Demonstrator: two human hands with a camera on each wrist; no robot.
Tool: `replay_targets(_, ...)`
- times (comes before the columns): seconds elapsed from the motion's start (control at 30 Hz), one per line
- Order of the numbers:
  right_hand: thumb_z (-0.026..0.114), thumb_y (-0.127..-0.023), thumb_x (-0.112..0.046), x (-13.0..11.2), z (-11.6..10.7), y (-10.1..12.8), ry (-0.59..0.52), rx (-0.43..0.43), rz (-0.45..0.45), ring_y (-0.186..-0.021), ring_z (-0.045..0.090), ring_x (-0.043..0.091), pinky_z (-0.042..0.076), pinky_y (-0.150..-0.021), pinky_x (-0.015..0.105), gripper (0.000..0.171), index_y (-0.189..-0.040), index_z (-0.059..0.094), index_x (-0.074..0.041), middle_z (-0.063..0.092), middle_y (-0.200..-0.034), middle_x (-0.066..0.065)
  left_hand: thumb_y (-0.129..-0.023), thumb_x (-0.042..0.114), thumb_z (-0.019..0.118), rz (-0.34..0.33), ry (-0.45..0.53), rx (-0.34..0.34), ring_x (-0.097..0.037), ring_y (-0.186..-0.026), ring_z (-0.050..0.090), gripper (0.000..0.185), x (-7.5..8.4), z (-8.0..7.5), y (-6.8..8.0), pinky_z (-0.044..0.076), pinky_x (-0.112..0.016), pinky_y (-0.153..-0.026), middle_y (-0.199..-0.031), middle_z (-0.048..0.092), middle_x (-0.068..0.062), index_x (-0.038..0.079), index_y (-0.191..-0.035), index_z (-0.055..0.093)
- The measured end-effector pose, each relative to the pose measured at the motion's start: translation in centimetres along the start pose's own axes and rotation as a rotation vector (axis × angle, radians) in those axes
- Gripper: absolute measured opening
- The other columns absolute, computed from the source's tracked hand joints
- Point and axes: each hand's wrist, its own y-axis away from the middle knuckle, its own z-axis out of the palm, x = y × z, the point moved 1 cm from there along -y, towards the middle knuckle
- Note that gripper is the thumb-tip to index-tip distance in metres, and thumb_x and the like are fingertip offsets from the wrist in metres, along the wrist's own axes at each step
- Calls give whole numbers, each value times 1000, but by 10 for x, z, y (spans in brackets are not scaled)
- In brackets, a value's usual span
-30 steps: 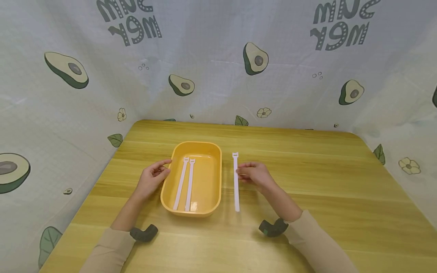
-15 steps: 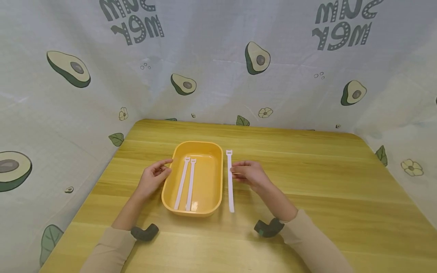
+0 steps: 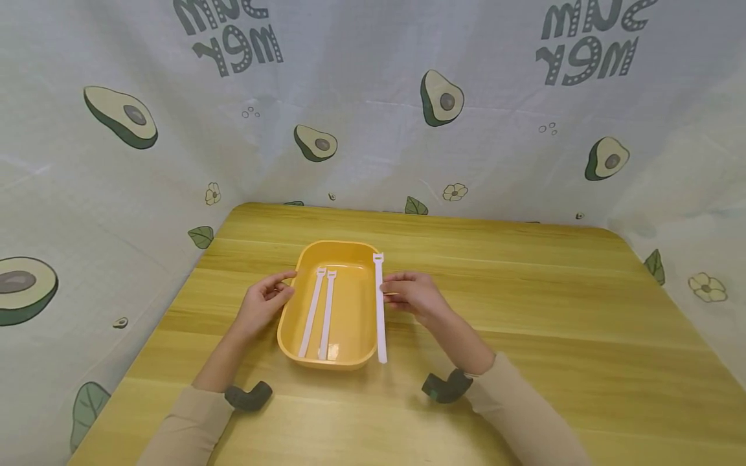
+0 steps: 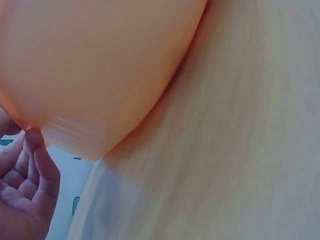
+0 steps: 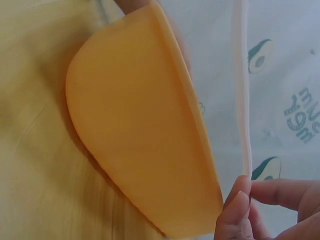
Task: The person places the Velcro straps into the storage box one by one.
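Observation:
In the head view a yellow plastic tray (image 3: 355,317) sits on the table, with two white cable ties (image 3: 311,314) lying lengthwise in its left half. My left hand (image 3: 259,305) holds the tray's left rim; its fingertips meet that edge in the left wrist view. Between the thumb and fingers of my right hand (image 3: 416,298), a third white cable tie (image 3: 381,323) is pinched near its middle. This tie overlaps the tray's right rim in the head view. From the right wrist, the strip (image 5: 241,90) stands apart from the tray's outer wall (image 5: 135,115).
Wood-grain tabletop (image 3: 524,310) surrounds the tray. A white curtain (image 3: 373,84) printed with avocados hangs behind the table and along both sides. Dark wrist-worn devices (image 3: 249,396) sit by both sleeves.
My right hand has moved left with the cable tie, from beside the tray to over its right rim. The left hand and the two ties inside have stayed put.

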Motion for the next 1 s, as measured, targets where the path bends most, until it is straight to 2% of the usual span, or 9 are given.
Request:
replay_targets(0.5,64,-89,3,-10,22,-6,-42,-39,-7,-61,63,11,52,-56,20,23,-110,58,10,63,-79,7,-97,9,62,30,14,-7,-8,-71,53,38,-2,-1,-2,46,-18,-63,-92,57,-8,-7,-130,57)
replay_targets(1.0,64,-89,3,-13,48,-17,-82,-70,-18,-62,63,12,52,-56,19,18,-107,60,8,63,-84,8,-96,6,61,51,5,4,-7,-68,50,35,-3,1,-3,43,-17,-60,-90,57,-7,-6,-129,58)
